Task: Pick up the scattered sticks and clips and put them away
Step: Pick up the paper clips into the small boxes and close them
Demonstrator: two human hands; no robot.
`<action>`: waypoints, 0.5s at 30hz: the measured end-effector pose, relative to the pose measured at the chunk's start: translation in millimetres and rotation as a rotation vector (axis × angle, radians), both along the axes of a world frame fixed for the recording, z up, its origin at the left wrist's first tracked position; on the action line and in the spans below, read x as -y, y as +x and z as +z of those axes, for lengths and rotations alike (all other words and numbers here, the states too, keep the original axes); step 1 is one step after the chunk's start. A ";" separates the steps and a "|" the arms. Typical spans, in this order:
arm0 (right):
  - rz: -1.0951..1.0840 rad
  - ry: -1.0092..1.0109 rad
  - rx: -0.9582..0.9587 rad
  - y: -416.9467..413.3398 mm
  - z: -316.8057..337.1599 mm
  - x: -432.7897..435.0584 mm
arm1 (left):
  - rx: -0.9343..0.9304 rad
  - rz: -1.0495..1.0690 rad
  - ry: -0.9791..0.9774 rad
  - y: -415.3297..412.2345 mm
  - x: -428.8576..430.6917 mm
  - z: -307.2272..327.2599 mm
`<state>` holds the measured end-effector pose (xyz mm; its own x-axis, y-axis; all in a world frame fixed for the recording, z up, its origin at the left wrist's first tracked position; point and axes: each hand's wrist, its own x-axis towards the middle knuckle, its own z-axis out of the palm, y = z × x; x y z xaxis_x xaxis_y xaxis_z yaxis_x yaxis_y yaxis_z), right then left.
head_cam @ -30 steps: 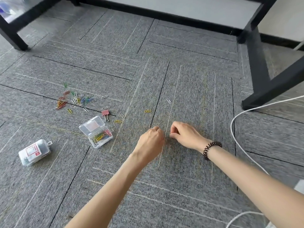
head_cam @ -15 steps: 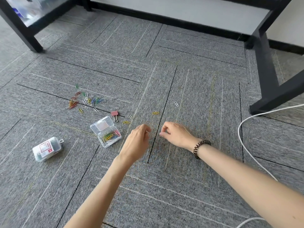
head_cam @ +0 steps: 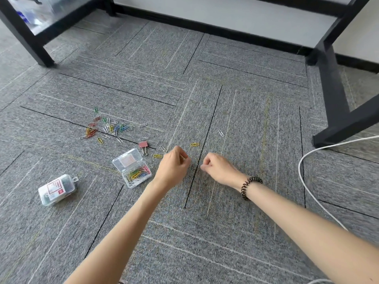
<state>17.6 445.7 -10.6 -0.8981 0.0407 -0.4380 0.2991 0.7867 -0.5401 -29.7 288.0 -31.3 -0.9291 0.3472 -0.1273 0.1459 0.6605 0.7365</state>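
My left hand [head_cam: 174, 165] hovers low over the grey carpet with its fingers curled shut; what is inside is hidden. My right hand [head_cam: 217, 167], a black coil band on its wrist, is just to the right, with its fingertips pinched together near the carpet. A small clear box [head_cam: 141, 178] lies open to the left of my left hand, holding coloured paper clips. Loose on the carpet are a yellow clip [head_cam: 194, 144], another yellow clip [head_cam: 157, 155], a white clip [head_cam: 221, 132], a pink binder clip [head_cam: 143, 144] and a pile of several coloured clips [head_cam: 106, 128].
A second clear box with a red label [head_cam: 56, 189] lies shut at the left. A white cable [head_cam: 303, 173] curves along the right. Black desk legs stand at the right [head_cam: 336, 95] and far left [head_cam: 24, 33].
Both hands have shifted a little to the left, toward the open box, keeping their fingers closed. The view has also tilted and moved.
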 end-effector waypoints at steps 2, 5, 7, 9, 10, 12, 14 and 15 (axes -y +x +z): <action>-0.107 -0.085 0.010 -5.9 5.4 -6.9 | -0.054 -0.024 -0.054 -12.4 -8.2 0.6; -0.261 -0.212 -0.005 -15.4 8.3 -20.0 | -0.143 -0.040 -0.138 -29.1 -21.8 1.8; -0.363 -0.340 0.018 -20.7 5.5 -27.8 | -0.212 -0.079 -0.180 -37.5 -31.2 2.4; -0.484 -0.559 0.045 -25.0 2.1 -34.5 | -0.238 -0.133 -0.226 -43.7 -38.8 1.7; -0.540 -0.680 0.058 -27.0 0.7 -37.7 | -0.241 -0.154 -0.253 -45.7 -41.6 1.0; -0.617 -0.894 0.092 -30.3 -1.1 -44.6 | -0.241 -0.191 -0.298 -48.3 -45.2 -1.3; -0.681 -1.052 0.115 -33.9 -2.1 -50.6 | -0.231 -0.215 -0.309 -50.3 -46.1 -5.9; -0.712 -1.114 0.122 -35.9 -1.9 -53.0 | -0.224 -0.222 -0.310 -51.6 -45.8 -8.0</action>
<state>-18.2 498.7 -12.5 -0.7831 0.0522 -0.6196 0.5511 -0.4035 -0.7304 -81.2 333.7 -39.4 -0.8528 0.5186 -0.0614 0.4425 0.7801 0.4424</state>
